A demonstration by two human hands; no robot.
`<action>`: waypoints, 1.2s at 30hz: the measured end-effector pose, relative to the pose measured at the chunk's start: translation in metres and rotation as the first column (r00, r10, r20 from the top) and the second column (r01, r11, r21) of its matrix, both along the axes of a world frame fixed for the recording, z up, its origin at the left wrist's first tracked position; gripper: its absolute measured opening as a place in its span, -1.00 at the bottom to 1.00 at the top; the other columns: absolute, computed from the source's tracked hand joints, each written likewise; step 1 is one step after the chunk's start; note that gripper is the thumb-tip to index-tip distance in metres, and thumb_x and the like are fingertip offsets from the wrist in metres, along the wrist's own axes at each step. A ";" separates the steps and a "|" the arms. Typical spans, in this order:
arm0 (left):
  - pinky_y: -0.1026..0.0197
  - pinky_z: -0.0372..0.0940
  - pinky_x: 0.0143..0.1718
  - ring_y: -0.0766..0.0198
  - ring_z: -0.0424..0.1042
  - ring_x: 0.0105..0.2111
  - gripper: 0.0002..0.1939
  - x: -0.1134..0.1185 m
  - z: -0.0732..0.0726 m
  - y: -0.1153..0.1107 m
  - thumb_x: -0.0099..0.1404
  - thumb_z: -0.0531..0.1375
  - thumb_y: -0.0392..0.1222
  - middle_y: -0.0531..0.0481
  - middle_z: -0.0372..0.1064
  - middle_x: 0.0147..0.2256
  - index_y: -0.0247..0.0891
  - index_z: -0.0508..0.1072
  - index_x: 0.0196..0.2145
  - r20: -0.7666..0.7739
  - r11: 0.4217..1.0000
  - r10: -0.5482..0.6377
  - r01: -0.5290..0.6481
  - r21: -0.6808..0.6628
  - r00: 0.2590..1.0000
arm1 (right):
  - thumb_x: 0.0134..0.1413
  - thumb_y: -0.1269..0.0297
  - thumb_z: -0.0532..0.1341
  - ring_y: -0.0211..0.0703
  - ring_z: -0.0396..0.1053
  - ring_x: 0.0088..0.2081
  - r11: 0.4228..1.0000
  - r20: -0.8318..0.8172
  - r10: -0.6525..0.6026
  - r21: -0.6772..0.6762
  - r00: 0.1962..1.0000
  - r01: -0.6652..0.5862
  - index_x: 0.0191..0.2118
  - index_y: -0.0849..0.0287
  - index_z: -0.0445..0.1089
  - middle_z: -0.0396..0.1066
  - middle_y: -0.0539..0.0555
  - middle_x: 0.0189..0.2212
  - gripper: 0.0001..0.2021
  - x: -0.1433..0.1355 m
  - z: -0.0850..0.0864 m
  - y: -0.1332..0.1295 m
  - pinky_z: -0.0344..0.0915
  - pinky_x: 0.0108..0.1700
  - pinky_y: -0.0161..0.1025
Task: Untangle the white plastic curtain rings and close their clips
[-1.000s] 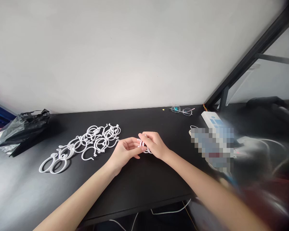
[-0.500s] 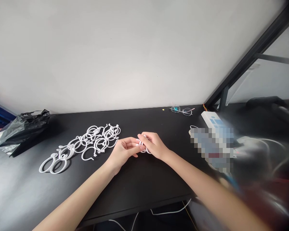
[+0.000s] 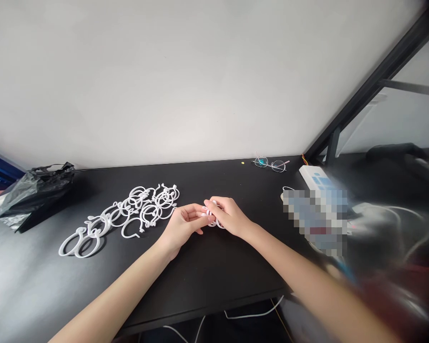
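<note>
Near the middle of the black desk, my hands meet around a small bunch of white plastic rings. My left hand pinches the rings from the left between thumb and fingers. From the other side my right hand wraps its fingers around them, thumb on top. The fingers partly cover the bunch, so how its rings join is hard to make out. Left of my hands lies a loose pile of similar white rings, some of them open at a gap with small knobs at the ends.
A black plastic bag sits at the far left. Round-lensed glasses lie near the wall at the back right. A white box and a pixelated object are on the right. White cables hang below the desk's front edge.
</note>
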State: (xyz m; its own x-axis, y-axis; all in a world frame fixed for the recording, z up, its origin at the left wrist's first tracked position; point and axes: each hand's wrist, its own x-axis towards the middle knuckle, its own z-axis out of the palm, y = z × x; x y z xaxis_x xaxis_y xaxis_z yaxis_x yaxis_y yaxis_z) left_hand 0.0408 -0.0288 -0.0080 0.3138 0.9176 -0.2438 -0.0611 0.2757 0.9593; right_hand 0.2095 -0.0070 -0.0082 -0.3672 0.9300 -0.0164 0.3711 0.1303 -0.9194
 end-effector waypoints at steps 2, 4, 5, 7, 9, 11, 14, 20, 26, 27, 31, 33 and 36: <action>0.37 0.25 -0.47 0.28 0.45 -0.34 -0.78 0.000 -0.001 0.000 0.07 0.40 -0.10 0.00 0.50 -0.38 -0.24 0.53 -0.34 -0.001 1.000 -0.006 0.006 0.005 1.000 | 0.24 -0.06 0.02 -0.35 0.02 -0.59 1.000 0.010 0.001 0.004 1.000 -0.001 -0.56 0.15 0.01 0.04 -0.10 -0.63 -0.54 0.000 0.000 0.000 -0.05 -0.53 -0.34; 0.37 0.24 -0.47 0.28 0.45 -0.33 -0.77 0.000 -0.001 0.000 0.08 0.39 -0.10 0.00 0.49 -0.37 -0.24 0.52 -0.34 -0.007 1.000 -0.010 0.010 0.003 1.000 | 0.24 -0.05 0.02 -0.35 0.04 -0.59 1.000 0.019 0.006 0.006 1.000 -0.006 -0.56 0.15 0.03 0.08 -0.09 -0.63 -0.55 0.001 0.001 0.000 -0.04 -0.53 -0.34; 0.37 0.24 -0.46 0.28 0.45 -0.32 -0.77 0.000 0.000 0.001 0.09 0.39 -0.09 0.00 0.49 -0.36 -0.24 0.52 -0.34 -0.010 1.000 -0.014 0.014 0.000 1.000 | 0.25 -0.04 0.01 -0.34 0.04 -0.58 1.000 0.024 0.009 0.007 1.000 -0.009 -0.55 0.16 0.05 0.10 -0.08 -0.62 -0.55 0.001 0.001 -0.001 -0.03 -0.53 -0.33; 0.36 0.25 -0.46 0.27 0.45 -0.32 -0.77 0.000 0.000 0.001 0.10 0.38 -0.09 -0.02 0.49 -0.35 -0.25 0.51 -0.34 -0.017 1.000 -0.024 0.024 -0.004 1.000 | 0.25 -0.03 0.01 -0.34 0.05 -0.58 1.000 0.034 0.016 0.009 0.999 -0.016 -0.55 0.16 0.07 0.13 -0.08 -0.62 -0.56 0.001 0.001 -0.001 -0.03 -0.52 -0.33; 0.35 0.25 -0.45 0.26 0.44 -0.30 -0.78 0.000 0.001 0.002 0.10 0.37 -0.10 -0.03 0.49 -0.34 -0.25 0.50 -0.34 -0.021 0.999 -0.035 0.035 -0.007 0.999 | 0.26 -0.03 0.01 -0.34 0.05 -0.58 1.000 0.045 0.017 0.016 0.999 -0.018 -0.55 0.16 0.06 0.12 -0.08 -0.62 -0.56 0.001 0.002 -0.001 -0.03 -0.52 -0.33; 0.34 0.25 -0.44 0.25 0.44 -0.29 -0.77 0.000 0.001 0.002 0.10 0.37 -0.10 -0.04 0.49 -0.33 -0.26 0.48 -0.35 -0.023 0.999 -0.044 0.044 -0.009 0.999 | 0.25 -0.02 0.01 -0.34 0.04 -0.58 1.000 0.054 0.017 0.024 0.998 -0.018 -0.55 0.16 0.04 0.11 -0.09 -0.63 -0.56 0.001 0.002 -0.001 -0.02 -0.52 -0.33; 0.33 0.24 -0.44 0.23 0.44 -0.28 -0.77 -0.001 0.002 0.001 0.11 0.36 -0.09 -0.04 0.48 -0.33 -0.26 0.47 -0.34 -0.032 0.998 -0.056 0.056 -0.009 0.998 | 0.25 -0.02 0.01 -0.35 0.05 -0.57 0.999 0.061 0.019 0.029 0.998 -0.021 -0.55 0.16 0.05 0.13 -0.09 -0.62 -0.56 0.001 0.003 -0.001 -0.01 -0.51 -0.34; 0.31 0.25 -0.40 0.21 0.44 -0.24 -0.78 -0.001 0.009 0.001 0.15 0.32 -0.08 -0.05 0.46 -0.29 -0.26 0.47 -0.31 -0.058 0.993 -0.117 0.117 -0.003 0.991 | 0.25 0.04 0.06 -0.34 0.15 -0.56 0.998 0.068 0.053 0.031 0.996 -0.055 -0.51 0.18 0.16 0.24 -0.07 -0.61 -0.62 0.002 0.008 -0.003 0.03 -0.49 -0.35; 0.29 0.28 -0.37 0.17 0.48 -0.20 -0.77 0.000 0.008 0.001 0.17 0.31 -0.12 -0.07 0.49 -0.25 -0.26 0.45 -0.25 -0.079 0.988 -0.155 0.155 0.000 0.985 | 0.25 0.05 0.06 -0.33 0.15 -0.57 0.997 0.139 0.066 0.016 0.988 -0.069 -0.46 0.18 0.24 0.27 -0.06 -0.60 -0.65 0.002 0.011 -0.004 0.04 -0.51 -0.36; 0.29 0.28 -0.37 0.17 0.48 -0.21 -0.78 0.000 0.006 0.001 0.17 0.30 -0.12 -0.07 0.49 -0.25 -0.26 0.45 -0.25 -0.083 0.987 -0.159 0.160 0.009 0.984 | 0.25 0.05 0.05 -0.33 0.15 -0.58 0.997 0.151 0.073 0.015 0.986 -0.076 -0.46 0.18 0.24 0.28 -0.06 -0.60 -0.66 0.002 0.011 -0.005 0.04 -0.52 -0.36; 0.30 0.30 -0.38 0.18 0.49 -0.22 -0.79 0.001 0.002 0.000 0.20 0.28 -0.11 -0.06 0.49 -0.24 -0.26 0.42 -0.25 -0.104 0.983 -0.178 0.183 0.035 0.978 | 0.27 0.07 0.02 -0.33 0.18 -0.59 0.995 0.175 0.098 0.016 0.980 -0.102 -0.46 0.17 0.21 0.28 -0.06 -0.61 -0.65 0.003 0.013 -0.006 0.04 -0.53 -0.36; 0.30 0.30 -0.38 0.19 0.49 -0.22 -0.79 0.001 0.002 0.000 0.21 0.28 -0.11 -0.06 0.50 -0.23 -0.26 0.40 -0.26 -0.120 0.981 -0.186 0.191 0.038 0.975 | 0.27 0.05 0.02 -0.33 0.19 -0.59 0.994 0.179 0.104 0.020 0.978 -0.109 -0.47 0.17 0.20 0.27 -0.06 -0.62 -0.64 0.003 0.013 -0.006 0.05 -0.53 -0.36; 0.30 0.31 -0.39 0.19 0.49 -0.23 -0.79 0.001 0.002 0.000 0.21 0.28 -0.11 -0.06 0.50 -0.25 -0.26 0.39 -0.27 -0.134 0.978 -0.194 0.202 0.047 0.972 | 0.28 0.04 0.01 -0.32 0.21 -0.59 0.994 0.188 0.104 0.024 0.977 -0.110 -0.46 0.17 0.22 0.29 -0.05 -0.61 -0.63 0.003 0.014 -0.007 0.05 -0.53 -0.36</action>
